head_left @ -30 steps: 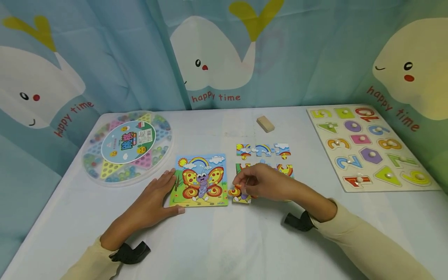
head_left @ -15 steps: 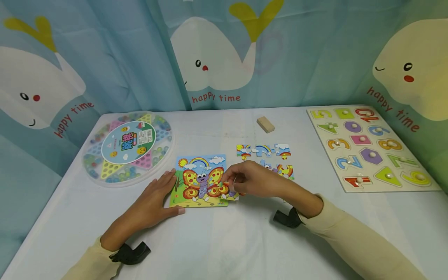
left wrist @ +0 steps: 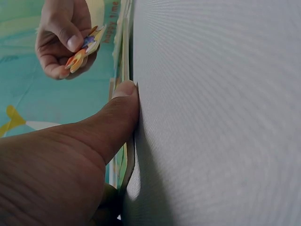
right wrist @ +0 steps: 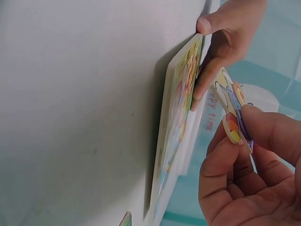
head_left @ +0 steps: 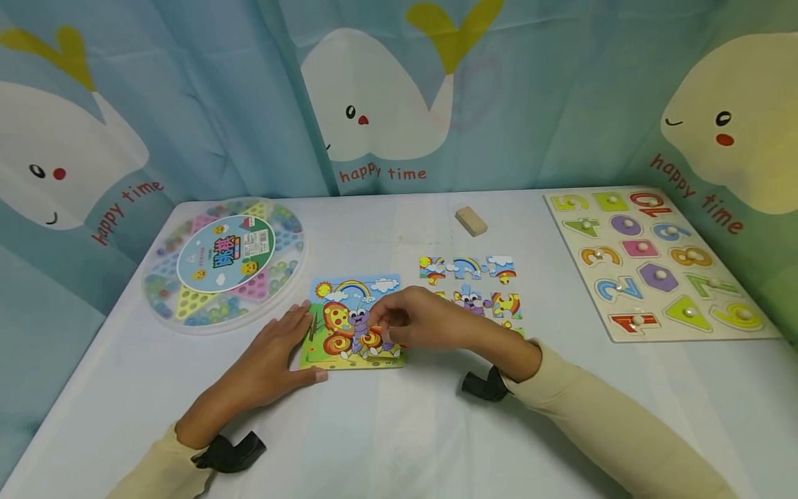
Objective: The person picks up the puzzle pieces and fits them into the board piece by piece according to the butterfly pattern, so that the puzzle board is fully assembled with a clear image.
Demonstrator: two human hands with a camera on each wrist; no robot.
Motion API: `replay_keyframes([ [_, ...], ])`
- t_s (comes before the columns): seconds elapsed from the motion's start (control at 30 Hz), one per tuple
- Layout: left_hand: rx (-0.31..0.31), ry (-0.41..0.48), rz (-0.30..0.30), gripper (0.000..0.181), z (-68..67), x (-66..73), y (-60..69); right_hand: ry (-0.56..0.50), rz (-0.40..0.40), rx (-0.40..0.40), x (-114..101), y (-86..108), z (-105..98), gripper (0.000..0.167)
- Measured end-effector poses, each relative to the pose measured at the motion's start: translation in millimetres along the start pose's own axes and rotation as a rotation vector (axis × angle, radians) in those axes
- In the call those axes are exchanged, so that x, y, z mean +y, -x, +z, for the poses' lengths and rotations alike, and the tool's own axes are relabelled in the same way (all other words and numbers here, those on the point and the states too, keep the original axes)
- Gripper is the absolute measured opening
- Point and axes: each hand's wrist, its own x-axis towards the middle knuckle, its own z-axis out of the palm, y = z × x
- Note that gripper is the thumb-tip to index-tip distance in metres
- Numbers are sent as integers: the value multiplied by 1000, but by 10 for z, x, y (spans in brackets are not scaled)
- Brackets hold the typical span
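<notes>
Okay, biggest first: blue-green curtain [head_left: 548, 104] fills the top of the frame and wraps both sides, white whales on it, "happy time" readable three times in red. White tabletop [head_left: 386, 430] meets it along a back edge above mid-frame; a wide stretch of cloth opens at lower centre between the sleeves, narrower strip between loose pieces and number board. Number board [head_left: 611, 239] sits at right, far edge by the curtain, numerals up to 10 plus knobbed shapes. Game disc [head_left: 257, 285] at left, near the table's left edge; round label [head_left: 226, 253] has large characters, sticker text too small to read. Butterfly board [head_left: 337, 319] lies flat at centre, just beside the disc; tiny mark in its lower right corner illegible. Left hand [head_left: 268, 357] lies along its left edge, fingers extended, thumb at the bottom edge. Right hand [head_left: 430, 319] is over the board's right half, thumb and fingers curled in a pinch. Loose pieces [head_left: 467, 267] in rows right of centre, near ones partly behind the right arm. Tan block [head_left: 471, 221] toward the back edge. Puzzle piece [right wrist: 231, 106] is in the right hand's pinch, tilted, clear of the board.
</notes>
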Motion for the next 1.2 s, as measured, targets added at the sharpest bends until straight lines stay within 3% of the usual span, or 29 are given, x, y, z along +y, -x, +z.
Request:
replay_keyframes([
  [1.2,3,9,23,99,-17,-1,8,61,6,-31,-55,-310,248,16],
])
